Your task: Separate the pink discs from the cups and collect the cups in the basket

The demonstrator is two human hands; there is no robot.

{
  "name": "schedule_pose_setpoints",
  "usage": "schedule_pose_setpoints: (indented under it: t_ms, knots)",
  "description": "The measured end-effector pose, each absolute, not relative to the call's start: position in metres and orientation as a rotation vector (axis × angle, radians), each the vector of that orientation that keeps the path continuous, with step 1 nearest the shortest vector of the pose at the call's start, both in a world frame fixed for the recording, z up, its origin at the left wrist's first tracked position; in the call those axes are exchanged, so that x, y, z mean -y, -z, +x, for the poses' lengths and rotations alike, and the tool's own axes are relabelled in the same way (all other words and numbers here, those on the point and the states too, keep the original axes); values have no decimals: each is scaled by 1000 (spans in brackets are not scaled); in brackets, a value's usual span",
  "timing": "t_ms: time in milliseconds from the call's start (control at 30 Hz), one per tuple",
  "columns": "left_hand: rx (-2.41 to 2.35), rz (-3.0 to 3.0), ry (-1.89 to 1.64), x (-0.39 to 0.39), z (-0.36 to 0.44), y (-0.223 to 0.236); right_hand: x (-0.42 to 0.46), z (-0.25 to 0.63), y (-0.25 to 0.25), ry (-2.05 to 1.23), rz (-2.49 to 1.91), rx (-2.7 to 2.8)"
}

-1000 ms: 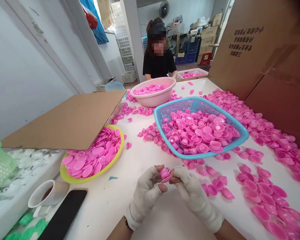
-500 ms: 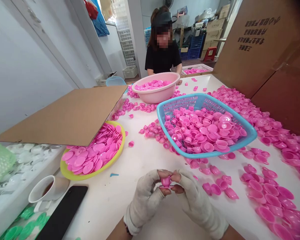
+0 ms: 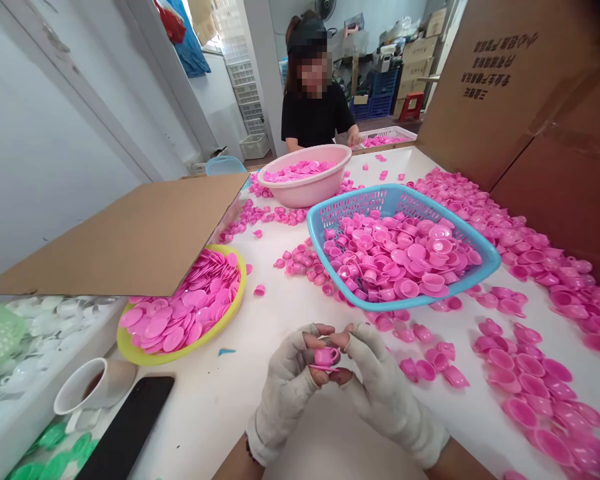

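Between the fingertips of both hands is a small pink toy cup [image 3: 324, 356], its handle facing right, with a flat pink saucer [image 3: 322, 368] right under it. My left hand [image 3: 287, 383], in a pale fingerless glove, pinches the pair from the left, thumb low at the saucer and fingers at the cup's top. My right hand [image 3: 380, 380], gloved alike, closes on them from the right, index finger near the rim and thumb at the saucer's edge. Beyond the hands stands a blue basket [image 3: 310, 230] heaped with pink toy cups and saucers.
A yellow basin [image 3: 243, 293] of pink discs sits left, partly under a cardboard sheet [image 3: 120, 233]. A phone [image 3: 127, 430] and a mug [image 3: 117, 383] of dark drink lie near it. Loose pink cups [image 3: 525, 373] spread rightward. A co-worker [image 3: 313, 113] sits behind a pink basin [image 3: 310, 193].
The toy cup has turned so that its handle now shows on the right, and the saucer tilts under it. The whole view has shifted slightly; the co-worker's hand has moved toward the white tray.
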State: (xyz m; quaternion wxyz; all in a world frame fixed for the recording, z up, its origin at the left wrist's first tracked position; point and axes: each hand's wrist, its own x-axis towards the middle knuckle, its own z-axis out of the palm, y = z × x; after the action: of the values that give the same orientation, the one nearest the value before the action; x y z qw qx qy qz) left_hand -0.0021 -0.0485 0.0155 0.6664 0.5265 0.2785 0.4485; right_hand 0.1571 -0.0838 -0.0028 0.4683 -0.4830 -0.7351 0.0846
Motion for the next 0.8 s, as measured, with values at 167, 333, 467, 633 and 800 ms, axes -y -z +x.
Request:
schedule_pose_setpoints:
  t_ms: [167,333,467,633,800]
  knots:
    - [-703,1427,-1054,47,-7,-10,82,156,-6,-154,-1143,1822]
    - [-817,1633,-994,51,-7,-12,84,156,-11,-16,-1221,1875]
    - [-839,1636,-1005,51,-6,-14,81,156,-12,-11,-1224,1878]
    - [-878,1624,-941,48,-8,-13,75,156,-4,-13,-1143,1837]
    - [-961,1633,-860,47,-9,-20,75,153,0,-389,-1149,1793]
